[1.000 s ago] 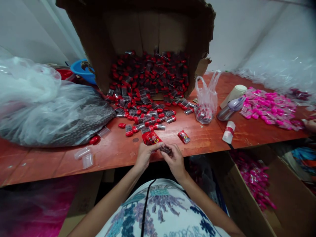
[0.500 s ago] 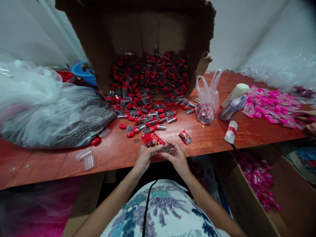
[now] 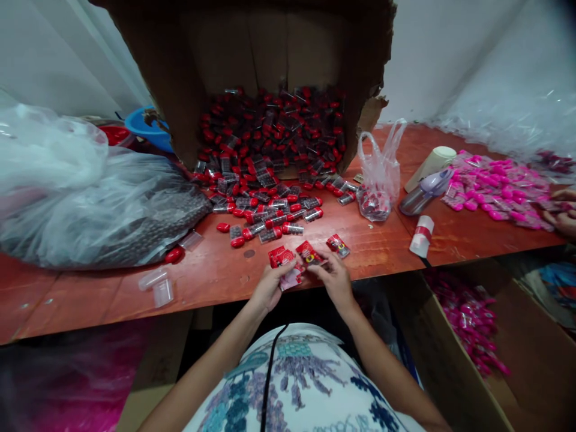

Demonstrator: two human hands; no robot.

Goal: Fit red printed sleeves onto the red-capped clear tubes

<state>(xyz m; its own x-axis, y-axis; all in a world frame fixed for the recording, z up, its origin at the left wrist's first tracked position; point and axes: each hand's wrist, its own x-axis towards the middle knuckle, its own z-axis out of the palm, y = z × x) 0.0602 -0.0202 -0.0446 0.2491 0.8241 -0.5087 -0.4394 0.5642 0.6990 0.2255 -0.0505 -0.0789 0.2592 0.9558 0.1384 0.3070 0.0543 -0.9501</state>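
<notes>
My left hand [image 3: 270,287] is closed in a pinch on some flat red printed cards [image 3: 281,257], held in front of the big brown torn-edged cardboard box [image 3: 265,51], near the table edge. My right hand [image 3: 335,277] grips a small red printed packet [image 3: 308,254] between thumb and fingers, also in front of the box, just beside the cards; whether the two touch I can't tell. A second red packet with a black-and-yellow print [image 3: 337,245] lies flat beyond my right fingers, in front of the box's right side.

Clear tubes of dark beads with red caps [image 3: 270,135] fill the bottom of the box and spill out of its mouth onto the reddish-brown wooden table [image 3: 216,282]. Left of the box sits a big translucent plastic bag of dark beads [image 3: 112,210], with empty clear plastic tubes [image 3: 162,291] in front of the bag. Just right of the box stands a clear plastic carrier bag [image 3: 380,180]; farther right are a steel bottle with a lavender lid [image 3: 420,195] and a heap of pink-capped pieces [image 3: 495,189], where another person's hand [image 3: 561,215] reaches in.
</notes>
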